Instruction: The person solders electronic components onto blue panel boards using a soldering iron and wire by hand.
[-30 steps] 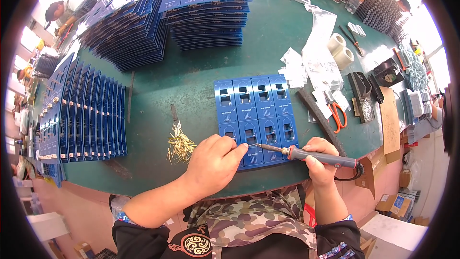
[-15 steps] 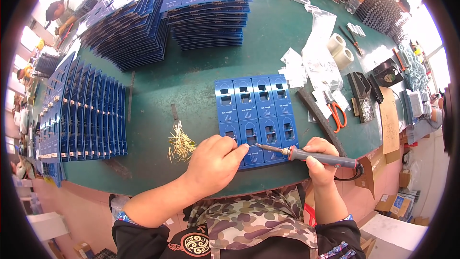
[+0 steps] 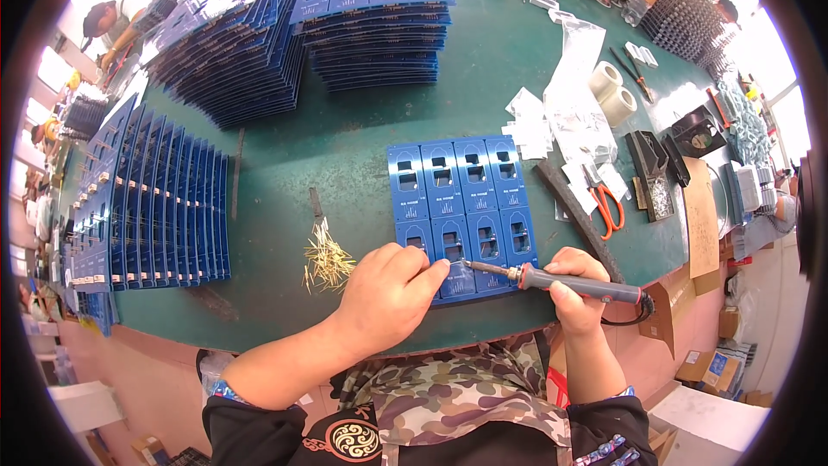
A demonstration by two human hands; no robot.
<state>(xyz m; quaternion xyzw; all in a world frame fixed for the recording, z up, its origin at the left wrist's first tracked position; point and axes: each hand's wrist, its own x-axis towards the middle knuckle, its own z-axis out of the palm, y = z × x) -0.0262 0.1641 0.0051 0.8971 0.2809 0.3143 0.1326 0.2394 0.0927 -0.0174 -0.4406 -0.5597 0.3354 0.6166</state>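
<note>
A blue circuit-board panel [image 3: 463, 192], made up of several joined boards with rectangular cutouts, lies flat before me on the table. My right hand [image 3: 576, 300] grips a dark-handled soldering iron [image 3: 617, 291], its metal tip pointing left, down at the lower row of boards. Close to that tip, thumb and index finger of my left hand [image 3: 386, 298] are pinched together over the panel's lower left part. Whatever is between those fingertips is too small to make out. Left of this hand lies a loose heap of thin gold-coloured pins [image 3: 328, 261].
Tall stacks of blue panels [image 3: 375, 43] stand at the back, and a row of upright panels [image 3: 155, 198] stands at left. Orange-handled scissors [image 3: 611, 210], a dark bar [image 3: 576, 217], a black iron stand [image 3: 649, 174] and white rolls [image 3: 617, 105] lie at right. People work beyond.
My hands and the soldering iron keep nearly the same place over the panel. At the far left, another person's arm has shifted slightly.
</note>
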